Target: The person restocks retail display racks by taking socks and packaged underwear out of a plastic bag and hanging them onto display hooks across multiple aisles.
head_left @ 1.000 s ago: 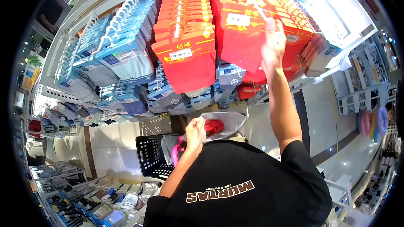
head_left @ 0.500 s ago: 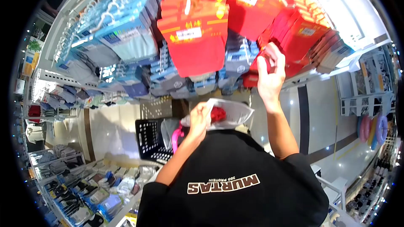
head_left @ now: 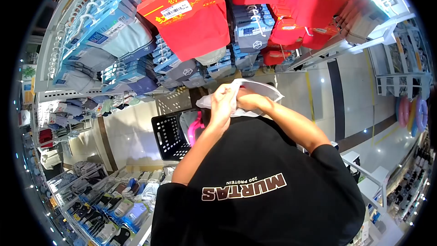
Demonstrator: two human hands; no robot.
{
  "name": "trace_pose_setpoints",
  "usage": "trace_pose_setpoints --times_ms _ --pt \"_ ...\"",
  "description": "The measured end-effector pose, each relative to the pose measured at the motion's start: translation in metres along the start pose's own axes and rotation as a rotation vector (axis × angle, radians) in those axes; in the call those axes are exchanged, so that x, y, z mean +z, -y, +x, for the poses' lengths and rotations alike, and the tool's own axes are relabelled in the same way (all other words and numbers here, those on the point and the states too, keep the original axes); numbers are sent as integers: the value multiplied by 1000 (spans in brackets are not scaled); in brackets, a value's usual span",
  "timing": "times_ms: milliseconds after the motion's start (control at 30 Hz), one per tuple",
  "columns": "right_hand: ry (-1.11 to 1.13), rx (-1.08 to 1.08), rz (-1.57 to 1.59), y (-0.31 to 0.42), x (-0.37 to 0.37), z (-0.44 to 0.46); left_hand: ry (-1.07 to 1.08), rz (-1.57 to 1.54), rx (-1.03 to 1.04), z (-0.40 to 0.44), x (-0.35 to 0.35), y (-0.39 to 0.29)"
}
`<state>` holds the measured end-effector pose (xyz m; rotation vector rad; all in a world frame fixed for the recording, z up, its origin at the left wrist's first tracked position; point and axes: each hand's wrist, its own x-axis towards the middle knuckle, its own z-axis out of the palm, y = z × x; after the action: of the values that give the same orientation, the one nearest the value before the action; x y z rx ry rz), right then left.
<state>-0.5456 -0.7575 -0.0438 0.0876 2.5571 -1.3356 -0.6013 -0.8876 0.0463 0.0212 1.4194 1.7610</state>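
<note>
My left hand is closed on the near left edge of a whitish plastic bag, holding it up in front of my chest. Inside the bag's mouth is my right hand; its fingers are hidden there. A little red shows beside them within the bag. Beyond the bag hang red sock packs with barcode labels, and blue-carded packs on hooks between the red groups.
A black basket with a pink handle stands on the floor to the left. More blue-carded packs hang at the upper left. A bin of packaged socks is at the lower left. Coloured rings hang at the right.
My right hand has come down from the red packs at the upper right into the bag. My left hand still holds the bag. The racks have shifted upward in view.
</note>
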Motion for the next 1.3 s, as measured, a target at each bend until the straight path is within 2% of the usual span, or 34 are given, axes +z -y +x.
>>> trace_pose_setpoints --times_ms 33,67,100,167,233,300,333,400,433,467,533,567,600,633,667,700,733,800,900,933,1000,1067,1133,1200,1300 --pt "7 89 134 16 -2 5 13 -30 13 -2 6 4" --pt "-102 -27 156 -1 16 5 29 -60 25 -5 11 8" --pt "25 -93 327 18 0 -1 69 -65 29 -8 13 11" --pt "188 -44 214 15 5 10 107 -69 5 -14 15 15" --pt "126 -44 438 15 8 -4 94 -67 -41 -19 13 15" --pt "128 35 31 1 22 1 60 -75 -50 -20 10 16" --pt "127 90 5 -2 25 3 47 -75 -58 -20 9 16" --pt "120 60 29 6 13 -4 28 -67 -35 -18 9 14" --pt "-18 52 46 -8 24 -1 23 -54 -19 -16 8 12" --pt "-21 -21 -141 -12 21 -8 18 -42 -3 -15 5 11" --pt "157 102 -243 12 -8 -15 -27 -24 -3 -9 -3 12" --pt "204 288 108 39 -33 -28 -50 -27 -3 -8 -5 11" --pt "20 158 -36 18 -25 -35 -73 -31 -4 -6 -9 11" --pt "53 148 -93 29 -44 -44 -66 -9 48 3 -19 21" --pt "87 138 -149 41 -65 -56 -80 -29 -4 8 -32 29" --pt "59 141 -110 56 -86 -67 -86 -31 49 10 -38 29" --pt "2 146 26 50 -96 -76 -93 -33 104 11 -37 23" --pt "-201 -81 192 52 -125 -95 -128 -77 51 11 -33 11" --pt "-393 105 614 65 -167 -112 -115 -79 -18 6 -33 0" --pt "-606 -29 696 65 -171 -108 -111 -60 7 7 -33 3" --pt "-919 -151 825 79 -190 -94 -105 -22 56 11 -32 11" --pt "-1091 -260 903 100 -208 -85 -116 15 68 7 -22 5" --pt "-1279 -319 766 111 -228 -68 -112 36 53 5 -19 1" --pt "-1238 -537 779 138 -242 -52 -78 -11 13 0 -22 -3" --pt "-1229 -618 641 140 -264 -30 -71 -122 0 2 -31 3"
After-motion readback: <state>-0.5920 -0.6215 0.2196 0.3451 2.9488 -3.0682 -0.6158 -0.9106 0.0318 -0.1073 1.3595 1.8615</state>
